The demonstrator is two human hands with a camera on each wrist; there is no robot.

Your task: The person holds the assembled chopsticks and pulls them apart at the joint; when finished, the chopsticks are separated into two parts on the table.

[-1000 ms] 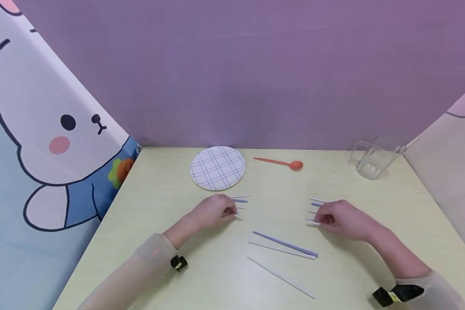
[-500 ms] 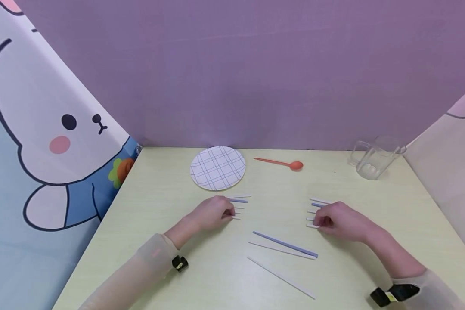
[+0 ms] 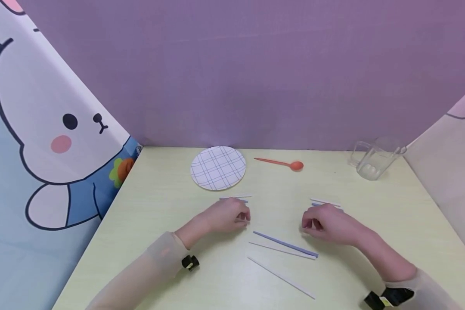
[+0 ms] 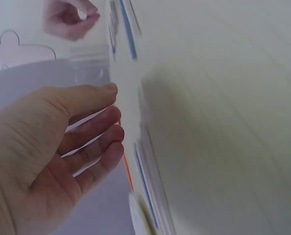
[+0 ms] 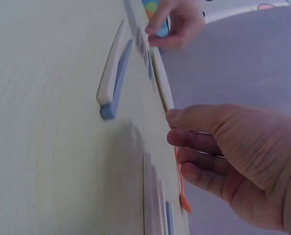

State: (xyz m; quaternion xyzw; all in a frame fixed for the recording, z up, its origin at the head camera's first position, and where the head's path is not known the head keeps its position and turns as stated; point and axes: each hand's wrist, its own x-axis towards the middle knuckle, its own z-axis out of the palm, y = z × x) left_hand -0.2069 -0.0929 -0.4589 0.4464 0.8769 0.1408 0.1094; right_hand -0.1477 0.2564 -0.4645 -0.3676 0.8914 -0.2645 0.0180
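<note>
On table (image 3: 159,176), apparently arranging sticks (image 3: 281,278) with left grip (image 3: 225,216) and right grip (image 3: 329,224) slightly parted, empty; next, likely pinch blue stick (image 3: 285,244).

Three blue sticks (image 3: 285,244); one plate (image 3: 218,168), spoon (image 3: 296,165), jug (image 3: 373,167)

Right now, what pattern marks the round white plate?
The round white plate has crisscrossing thin bluish lines, clearest in the head view.
</note>
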